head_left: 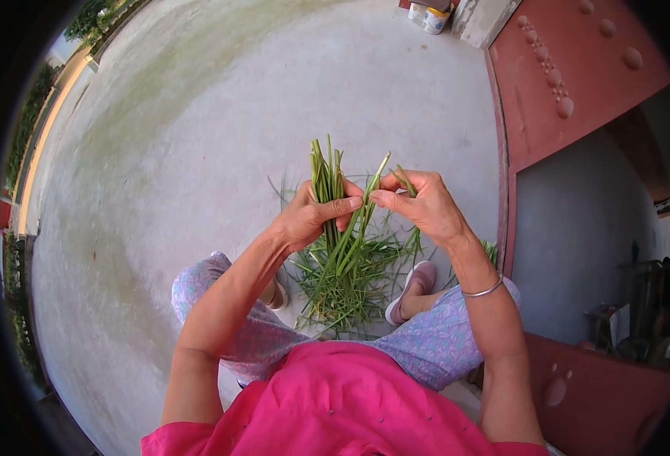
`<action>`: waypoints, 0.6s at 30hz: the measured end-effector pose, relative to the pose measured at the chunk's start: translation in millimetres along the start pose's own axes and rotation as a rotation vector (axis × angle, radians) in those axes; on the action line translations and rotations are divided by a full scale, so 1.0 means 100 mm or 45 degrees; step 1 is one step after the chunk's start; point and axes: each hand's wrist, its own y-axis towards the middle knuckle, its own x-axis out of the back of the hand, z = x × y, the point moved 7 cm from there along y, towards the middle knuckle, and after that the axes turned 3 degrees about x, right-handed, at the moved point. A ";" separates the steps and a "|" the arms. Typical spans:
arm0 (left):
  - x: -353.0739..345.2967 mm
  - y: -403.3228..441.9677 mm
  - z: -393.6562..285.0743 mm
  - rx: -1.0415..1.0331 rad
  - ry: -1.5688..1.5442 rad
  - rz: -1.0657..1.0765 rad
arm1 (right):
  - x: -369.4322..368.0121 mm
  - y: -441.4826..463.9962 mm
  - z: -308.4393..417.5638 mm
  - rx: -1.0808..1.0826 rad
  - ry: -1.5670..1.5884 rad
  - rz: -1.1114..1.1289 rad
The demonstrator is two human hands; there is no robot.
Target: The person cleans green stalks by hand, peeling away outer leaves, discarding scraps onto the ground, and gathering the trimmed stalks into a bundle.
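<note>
Head view | green stalks (324,181): long, slender, bunched | left grip (308,210) clasping them | right grip (424,201) pinching limp strand (405,181)

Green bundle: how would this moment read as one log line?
left hand: gripping bundle | right hand: strand in grip | pile: on ground

On my feed I see a red door (589,57) edging a daylit concrete floor (274,91), a dim room (570,235) beside the door, and greenery (27,129) well apart from it.

bangle (486,289): shiny metal | shirt (342,395): matt cloth | floor (289,99): matt concrete | stalks (323,182): smooth
</note>
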 end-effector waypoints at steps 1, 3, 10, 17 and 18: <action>0.00 0.00 0.00 0.004 -0.040 -0.003 | 0.01 0.00 0.00 0.004 -0.008 -0.014; 0.01 0.01 0.01 0.011 -0.095 -0.005 | 0.01 0.01 -0.01 0.002 0.039 -0.010; 0.00 0.00 0.01 0.044 -0.111 0.059 | -0.01 -0.01 0.01 -0.117 0.288 -0.003; -0.03 0.00 0.02 0.037 -0.093 0.140 | 0.10 -0.02 0.11 0.108 -0.201 -0.135; -0.03 -0.01 0.01 0.041 -0.085 0.138 | 0.11 -0.05 0.15 0.100 -0.332 -0.164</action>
